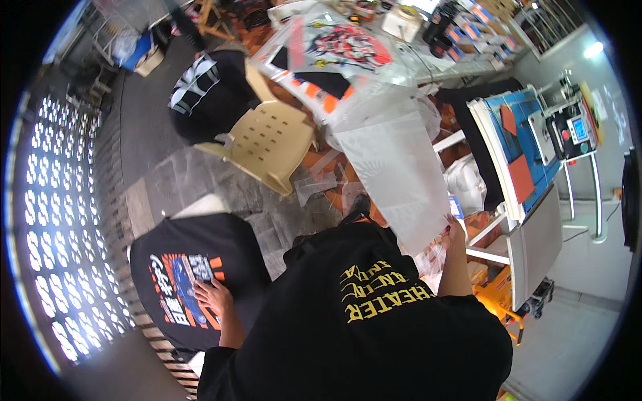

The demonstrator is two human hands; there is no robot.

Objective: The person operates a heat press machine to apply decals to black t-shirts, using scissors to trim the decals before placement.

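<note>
The left hand [212, 294] lies flat, fingers spread, on the printed black shirt [180, 284]; the right hand [455, 232] pinches a translucent film sheet [398, 174], lifted clear and well apart from the shirt; the peel looks done, with the sheet not yet set down; a beige chair [271, 140] stands beyond both hands.

1. Left hand [212, 294] lies flat, fingers spread, on the printed front of a black T-shirt [180, 267] spread on a surface.
2. Right hand [455, 232] pinches the lower corner of a translucent film sheet [394, 167], lifted and hanging free.
3. Beige plastic chair [267, 144] stands on the floor beyond, near the heat press [528, 154].
</note>
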